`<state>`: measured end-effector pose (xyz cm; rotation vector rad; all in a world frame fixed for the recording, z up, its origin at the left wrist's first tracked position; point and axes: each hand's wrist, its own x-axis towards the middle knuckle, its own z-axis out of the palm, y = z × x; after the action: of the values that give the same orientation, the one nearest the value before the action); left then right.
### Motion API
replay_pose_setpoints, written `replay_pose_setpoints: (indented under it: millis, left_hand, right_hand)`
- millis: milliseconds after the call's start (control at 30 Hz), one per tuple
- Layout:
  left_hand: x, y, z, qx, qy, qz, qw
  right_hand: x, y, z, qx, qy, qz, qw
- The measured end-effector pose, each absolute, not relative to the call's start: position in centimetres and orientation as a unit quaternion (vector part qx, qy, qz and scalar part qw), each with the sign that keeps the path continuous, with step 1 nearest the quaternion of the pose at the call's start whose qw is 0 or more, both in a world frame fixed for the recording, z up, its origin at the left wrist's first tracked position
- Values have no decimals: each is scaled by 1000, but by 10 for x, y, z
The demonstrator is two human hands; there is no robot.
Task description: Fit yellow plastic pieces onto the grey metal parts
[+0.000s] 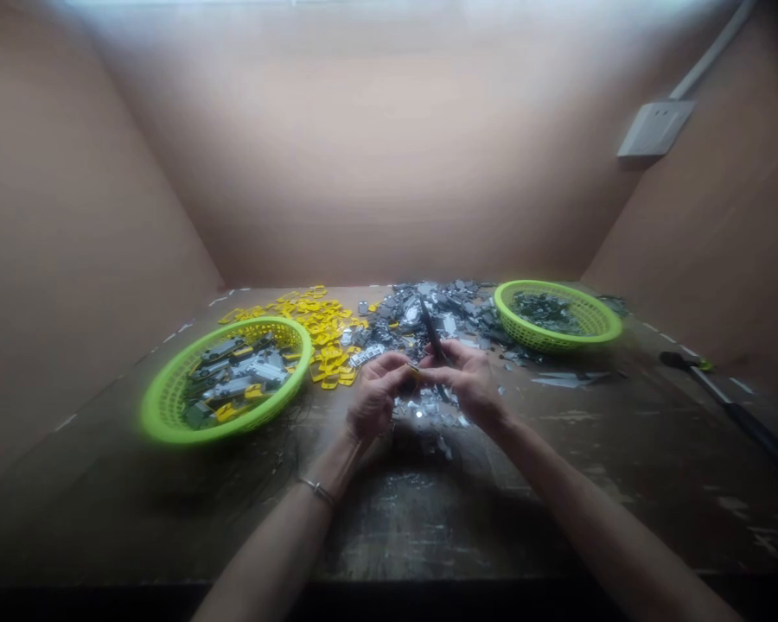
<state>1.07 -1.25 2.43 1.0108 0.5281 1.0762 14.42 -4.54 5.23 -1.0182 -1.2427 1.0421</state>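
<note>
Baskets: what's in them, and where do they sit from your fingers?

Two lime-green plastic baskets. The left basket [286, 371], out past my left fingers, holds grey parts mixed with yellow bits [237, 376]. The right basket [545, 339], farther ahead and past my right fingers, holds dark grey pieces [545, 311].

What lies loose around them?

Just ahead of my fingers, a heap of grey pieces [428, 315] runs beside a spread of yellow pieces [317, 324]. Silver scraps [424, 421] lie right below my fingers.

How much room do you have?

Toward me, the worn dark workbench [395, 536] runs from under my fingers to its near edge. Out to the right of my fingers lie pale flat scraps [570, 378], and farther on a black-handled tool [732, 406] lies near the bench's right side. Cardboard walls [84, 259] rise beyond the bench's left and far sides.

And your hands?

My forearms angle inward, and my left hand [377, 399] and right hand [470, 386] nearly meet above the bench. My fingertips [407, 367] are pinched together on a dark slim strip [433, 333], which stands tilted up between them, with a small yellow piece [415, 371] right at the pinch.
</note>
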Motion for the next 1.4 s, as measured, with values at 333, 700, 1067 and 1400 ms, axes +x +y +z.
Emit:
replay_pose_setpoints:
  millis: [333, 700, 1067, 1400]
  left_hand:
    - [8, -13, 31, 470, 241, 502, 684]
    - [9, -17, 30, 455, 248, 498, 695]
    - [14, -13, 24, 494, 270, 481, 672]
    - [1, 4, 20, 525, 294, 491, 629]
  right_hand:
    - [136, -58, 61, -437, -567, 380, 585]
    - [126, -63, 51, -461, -604, 261, 596]
    - [136, -48, 43, -491, -614, 271, 556]
    - [180, -41, 75, -513, -807, 186, 225]
